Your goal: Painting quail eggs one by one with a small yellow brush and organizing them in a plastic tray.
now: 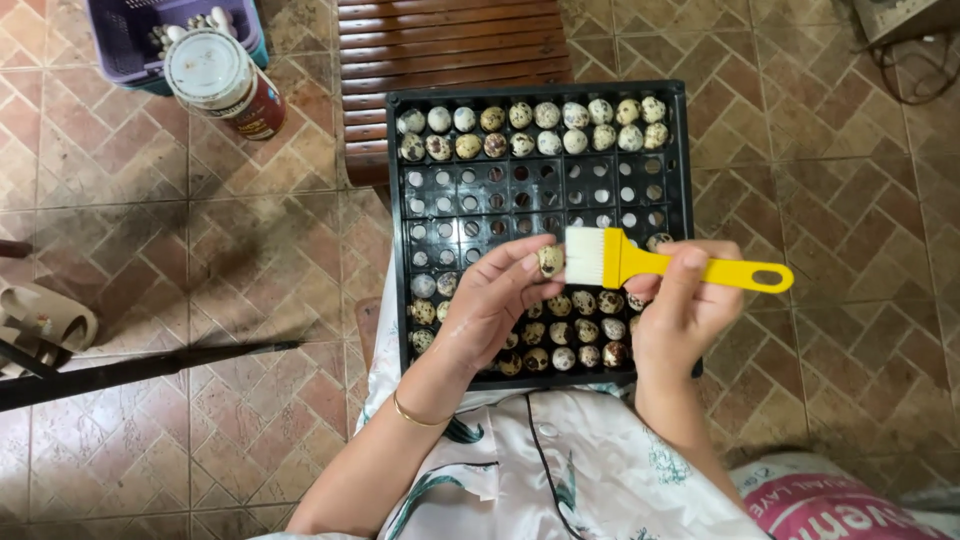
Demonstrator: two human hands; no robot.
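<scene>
Patterned clothing [560, 480] of the person fills the bottom of the view, with a pink printed sack [840, 505] at the lower right corner. Left hand [490, 300], wrist bearing a thin gold bangle [415, 415], is closed around one speckled egg [550, 261], pinched between thumb and fingertips above the middle of the tray. Right hand [685, 310] is closed on the yellow handle of a brush [660, 262]; its white bristles touch the right side of the held egg.

Black egg tray [400, 180] rests across the person's lap, its far edge over a brown slatted bench [450, 45]. Two far rows of the tray are filled with speckled eggs [530, 130]. Middle rows show open cells. Near rows hold more eggs [575, 330], partly hidden by both hands.

Floor [830, 250] is patterned brown tile. At upper left stands a purple basket [125, 40] with small eggs inside; a jar [225, 80] with a white lid stands just beside it, nearer the tray. A dark rod [150, 368] lies on the floor at left, and a beige sandal [45, 325] sits at the left edge. A cable [915, 70] and part of a box are at the upper right corner.
</scene>
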